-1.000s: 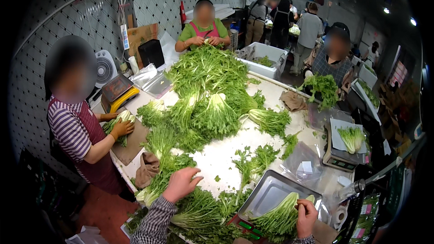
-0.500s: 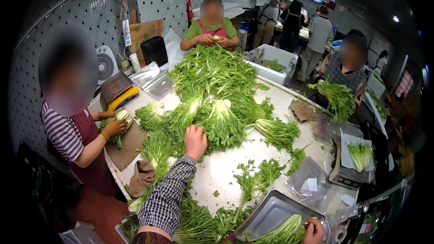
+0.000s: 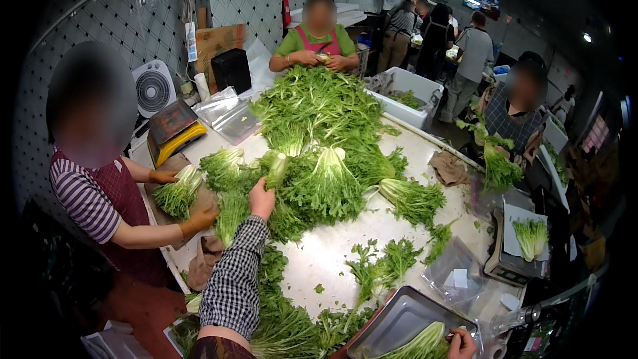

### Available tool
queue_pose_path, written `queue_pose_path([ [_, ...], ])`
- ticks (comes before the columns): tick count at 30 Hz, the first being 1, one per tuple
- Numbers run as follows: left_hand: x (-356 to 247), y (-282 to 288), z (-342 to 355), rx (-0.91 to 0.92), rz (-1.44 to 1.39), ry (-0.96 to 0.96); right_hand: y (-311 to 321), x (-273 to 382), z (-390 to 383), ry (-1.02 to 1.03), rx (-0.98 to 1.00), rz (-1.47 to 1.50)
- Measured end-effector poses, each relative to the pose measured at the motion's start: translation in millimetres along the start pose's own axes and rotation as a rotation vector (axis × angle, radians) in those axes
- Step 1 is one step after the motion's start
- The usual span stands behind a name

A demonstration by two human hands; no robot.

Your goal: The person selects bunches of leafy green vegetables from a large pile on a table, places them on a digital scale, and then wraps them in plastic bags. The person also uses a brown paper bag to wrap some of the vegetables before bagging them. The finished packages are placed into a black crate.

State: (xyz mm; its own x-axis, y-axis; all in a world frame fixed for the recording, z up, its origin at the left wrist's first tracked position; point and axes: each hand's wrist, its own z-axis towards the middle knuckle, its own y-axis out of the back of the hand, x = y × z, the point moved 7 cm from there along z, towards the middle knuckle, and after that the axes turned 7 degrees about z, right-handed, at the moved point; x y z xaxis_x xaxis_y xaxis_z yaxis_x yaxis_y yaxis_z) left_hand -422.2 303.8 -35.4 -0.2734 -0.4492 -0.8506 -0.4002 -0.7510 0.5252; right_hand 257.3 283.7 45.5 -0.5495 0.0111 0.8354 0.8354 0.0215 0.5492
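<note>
My left hand (image 3: pixel 262 199) is closed round a head of curly endive (image 3: pixel 277 171), its pale cut base pointing up, beside the big leafy pile (image 3: pixel 319 106). Another head (image 3: pixel 330 179) lies just right of it, stem end up. At the lower right, my right hand (image 3: pixel 460 345) is partly cut off by the picture's edge. Its fingers are bent together at the rim of a grey metal tray (image 3: pixel 405 312); what they hold is too small to make out. A long pale-stemmed bunch of greens (image 3: pixel 422 342) lies in that tray, next to these fingers.
At left, a co-worker's gloved hands handle endive (image 3: pixel 179 193) near a yellow scale (image 3: pixel 176 133). Two others work at the far side and right. A second scale (image 3: pixel 515 246) bears greens. Plastic bags (image 3: pixel 455 269), brown cloths (image 3: pixel 448 167) and a white crate (image 3: pixel 412 96) stand around.
My left hand has moved a little left and away from me, and now lifts a head of endive from the pile. The left co-worker's near glove has come off the greens toward the table.
</note>
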Motion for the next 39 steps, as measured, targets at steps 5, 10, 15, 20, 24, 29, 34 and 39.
queue_pose_path([
  [5, -31, 7, -71, 0.440, -0.828, 0.050, 3, 10, -7, 0.022, -0.026, 0.037],
  [10, -31, 11, -154, 0.644, -0.842, 0.247, -24, 55, -14, 0.161, 0.070, 0.346],
  [15, -49, 14, -233, 0.815, -0.731, 0.092, -70, 107, -37, 0.205, 0.389, 0.480],
  [20, -108, 47, -310, 0.506, -0.166, -0.676, -125, 114, -57, -0.217, 0.810, 0.921],
  [24, -119, 64, -369, 0.263, 0.374, -1.133, -152, 106, -79, -0.467, 0.931, 1.056],
  [29, -95, 86, -388, -0.031, 0.571, -0.956, -163, 79, -103, -0.397, 0.848, 1.114],
  [34, -24, 82, -407, 0.339, -0.250, -0.268, -167, 65, -118, -0.399, 0.818, 1.160],
  [39, -4, 27, -429, 0.766, -1.087, 0.404, -171, 57, -141, -0.428, 0.899, 1.210],
])
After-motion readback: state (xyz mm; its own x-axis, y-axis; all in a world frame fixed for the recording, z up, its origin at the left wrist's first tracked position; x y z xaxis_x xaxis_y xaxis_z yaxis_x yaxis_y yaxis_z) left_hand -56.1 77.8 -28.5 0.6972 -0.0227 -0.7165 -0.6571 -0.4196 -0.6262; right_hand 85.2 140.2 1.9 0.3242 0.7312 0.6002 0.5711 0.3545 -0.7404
